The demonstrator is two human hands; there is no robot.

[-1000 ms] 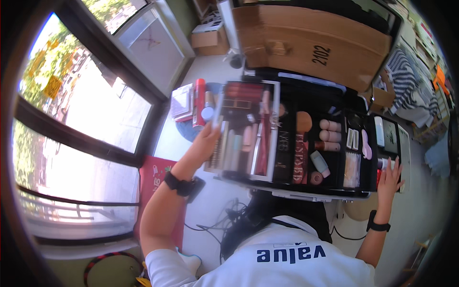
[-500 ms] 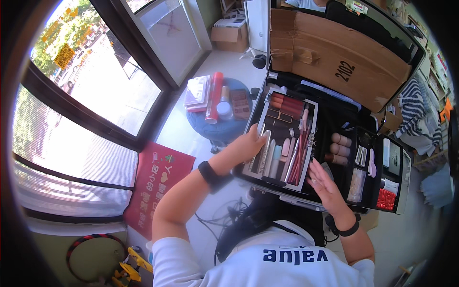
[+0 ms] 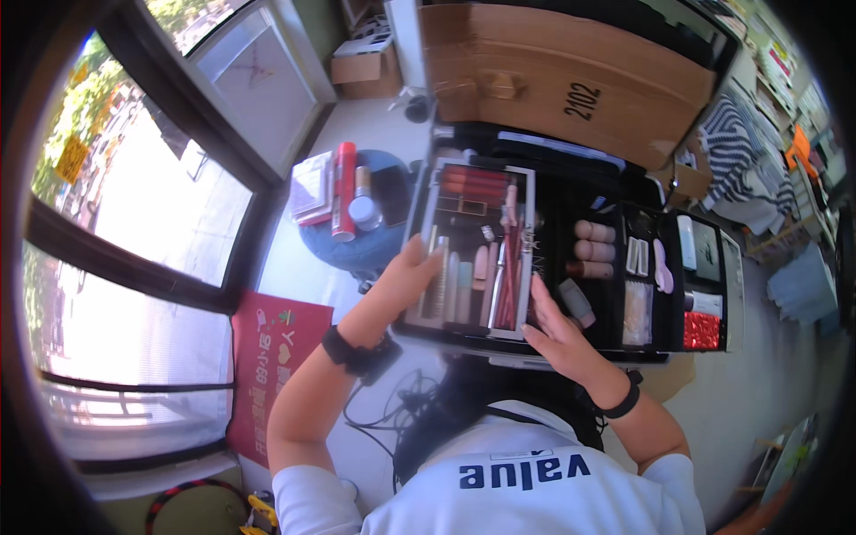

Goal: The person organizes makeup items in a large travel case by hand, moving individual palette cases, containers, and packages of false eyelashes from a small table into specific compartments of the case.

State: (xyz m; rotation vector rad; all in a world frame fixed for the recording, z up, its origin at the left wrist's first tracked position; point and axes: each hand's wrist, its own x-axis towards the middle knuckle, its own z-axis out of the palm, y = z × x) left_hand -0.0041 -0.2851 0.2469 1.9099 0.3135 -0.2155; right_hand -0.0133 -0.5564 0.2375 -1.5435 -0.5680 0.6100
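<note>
A clear-topped tray of pencils, tubes and lip products lies over the left part of an open black cosmetics case. My left hand grips the tray's left edge, thumb over the rim. My right hand is at the tray's lower right edge, fingers stretched out along it. To the right, case compartments hold pink bottles, a grey-green tube, a lilac tool and a red glittery item.
A blue round stool at left holds cosmetics and boxes, beside a glass door and red mat. Cardboard lines the lid. Cables lie below; striped fabric sits at right.
My right hand has come leftward from the case's far right compartment to the tray's right edge. The tray, held by my left hand, has shifted rightward over the inner compartments.
</note>
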